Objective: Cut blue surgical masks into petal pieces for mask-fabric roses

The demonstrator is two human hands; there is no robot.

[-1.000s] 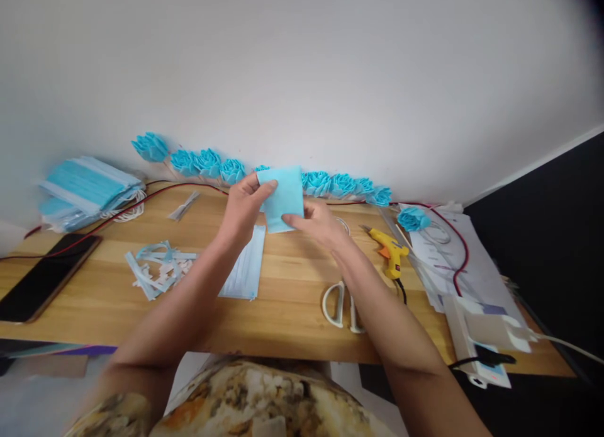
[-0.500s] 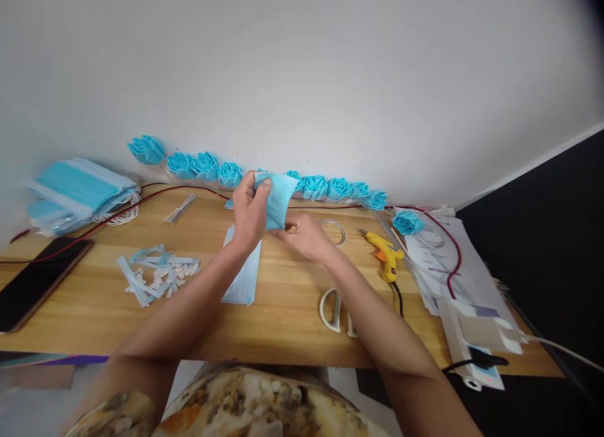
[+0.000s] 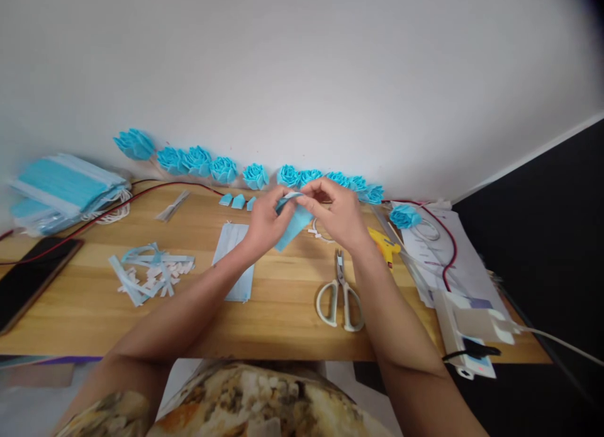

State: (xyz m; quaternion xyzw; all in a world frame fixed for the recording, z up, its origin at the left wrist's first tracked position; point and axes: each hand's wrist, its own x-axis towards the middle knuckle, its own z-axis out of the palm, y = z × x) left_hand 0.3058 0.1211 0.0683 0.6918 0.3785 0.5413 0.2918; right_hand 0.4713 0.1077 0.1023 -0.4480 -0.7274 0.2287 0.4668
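Both hands pinch one piece of light blue mask fabric (image 3: 295, 228) above the table. My left hand (image 3: 268, 220) grips its left side, and my right hand (image 3: 337, 210) has the upper right. Its top edge is folded over between the fingers, and the lower part hangs to a point. Beneath my left forearm lies a flat face mask (image 3: 240, 283), partly covered. Small folded blue pieces (image 3: 238, 202) sit in a row just behind my left hand. White-handled scissors (image 3: 340, 295) rest on the table by my right forearm.
Blue fabric flowers (image 3: 255, 175) line the wall. Stacked masks (image 3: 70, 185), a phone (image 3: 35, 279) and cut strips (image 3: 153, 273) are at left. A yellow glue gun (image 3: 387, 247), papers (image 3: 453, 248), another flower (image 3: 404, 216) and a power strip (image 3: 450, 330) are at right.
My right hand has risen to the fabric's top edge, and the fabric is now folded over there. The view has shifted slightly, and the folded pieces and the scissors are now uncovered.
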